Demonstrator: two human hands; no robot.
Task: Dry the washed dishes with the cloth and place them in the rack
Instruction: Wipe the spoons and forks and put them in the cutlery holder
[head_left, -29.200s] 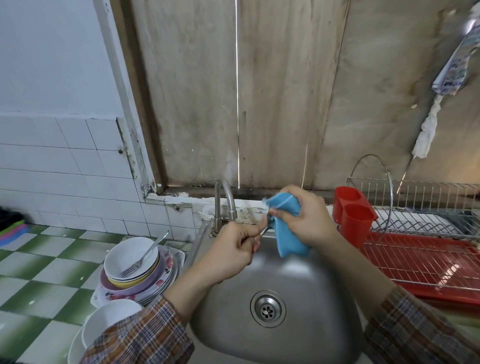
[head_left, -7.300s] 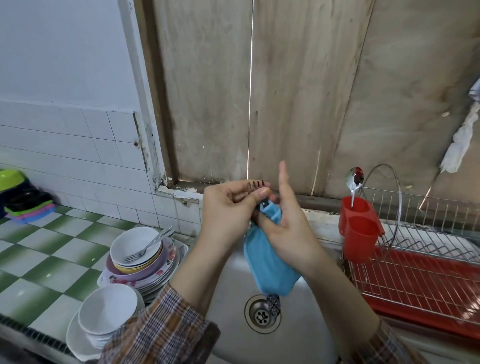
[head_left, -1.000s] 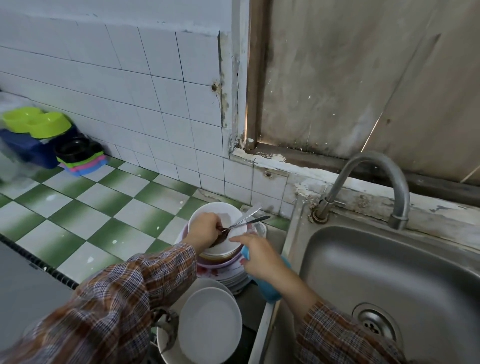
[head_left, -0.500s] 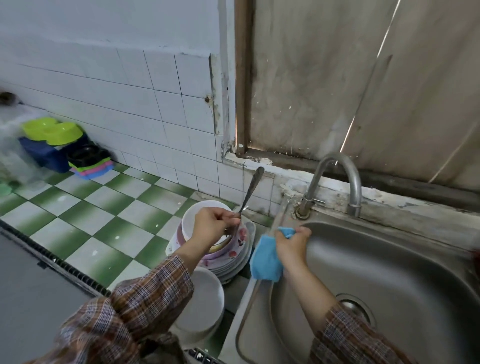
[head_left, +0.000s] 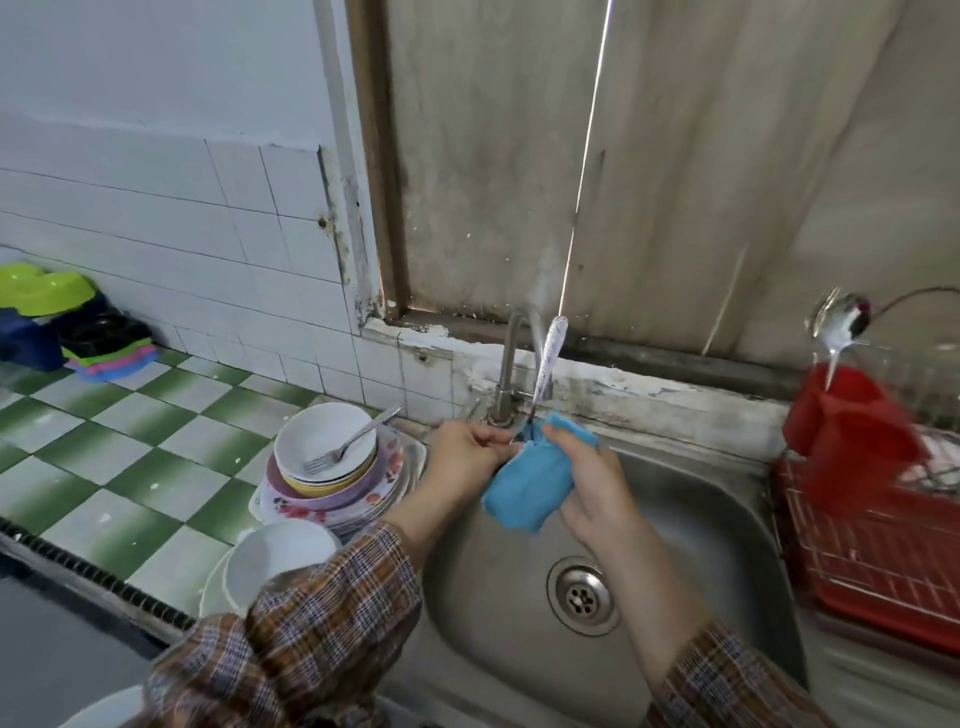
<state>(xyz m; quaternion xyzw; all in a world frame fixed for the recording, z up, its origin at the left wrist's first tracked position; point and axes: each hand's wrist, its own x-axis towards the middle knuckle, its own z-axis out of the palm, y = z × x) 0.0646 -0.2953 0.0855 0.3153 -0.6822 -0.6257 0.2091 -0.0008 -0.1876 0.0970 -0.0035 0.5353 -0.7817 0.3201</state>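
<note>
Left hand (head_left: 467, 449) pinches a utensil (head_left: 548, 358) upright, handle up; right hand (head_left: 595, 486) grips the cloth (head_left: 530, 483) round its lower end; the rack (head_left: 878, 561) lies off right.

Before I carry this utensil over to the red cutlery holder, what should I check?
1. Left hand grips the utensil: ok.
2. Right hand holds the blue cloth wrapped round the utensil's lower end: ok.
3. Utensil dry: cannot tell, its end is hidden in the cloth.
4. Red cutlery holder has room: ok, only one spoon shows in it.
5. Washed pile finished: not ok, a fork lies in the top bowl.
</note>
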